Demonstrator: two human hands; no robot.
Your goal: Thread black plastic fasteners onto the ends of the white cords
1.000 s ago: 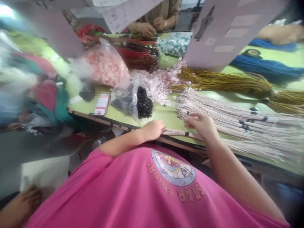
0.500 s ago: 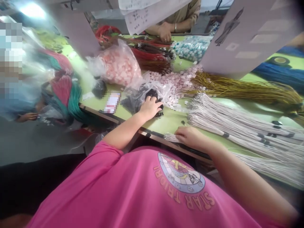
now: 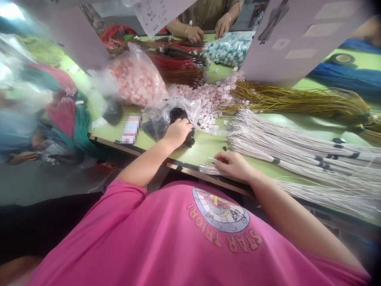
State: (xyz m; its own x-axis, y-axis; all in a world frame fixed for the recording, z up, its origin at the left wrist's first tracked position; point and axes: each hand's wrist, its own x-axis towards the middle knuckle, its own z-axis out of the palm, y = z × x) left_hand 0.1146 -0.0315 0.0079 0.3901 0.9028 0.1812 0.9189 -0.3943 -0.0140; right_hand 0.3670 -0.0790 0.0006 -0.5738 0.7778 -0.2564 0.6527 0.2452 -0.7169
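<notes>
My left hand point(image 3: 179, 132) rests at the mouth of a clear plastic bag point(image 3: 195, 109), its fingers curled down among small black plastic pieces point(image 3: 189, 141). Exactly which pieces lie under the fingertips is hidden. Close to the table's front edge, my right hand point(image 3: 233, 163) is closed, thumb and finger pinched on a white wire. Beneath it lies a bundle of white wires point(image 3: 208, 169) with bare metal ends pointing left. A small loose black piece point(image 3: 224, 148) sits on the green table just beyond this hand.
Long white wire bundles point(image 3: 285, 147) with black bands fill the right side, with olive-yellow wires point(image 3: 282, 97) behind. Pale pink connectors point(image 3: 208, 99) are heaped mid-table beside a bag of pinkish pieces point(image 3: 138, 81). Another person's hands point(image 3: 195, 35) are across the table, near a bag of teal-and-white pieces point(image 3: 230, 51).
The view has shifted slightly, moving everything left. My right hand's fingers have lifted and parted a little above the wire ends. My left hand stays at the black pieces.
</notes>
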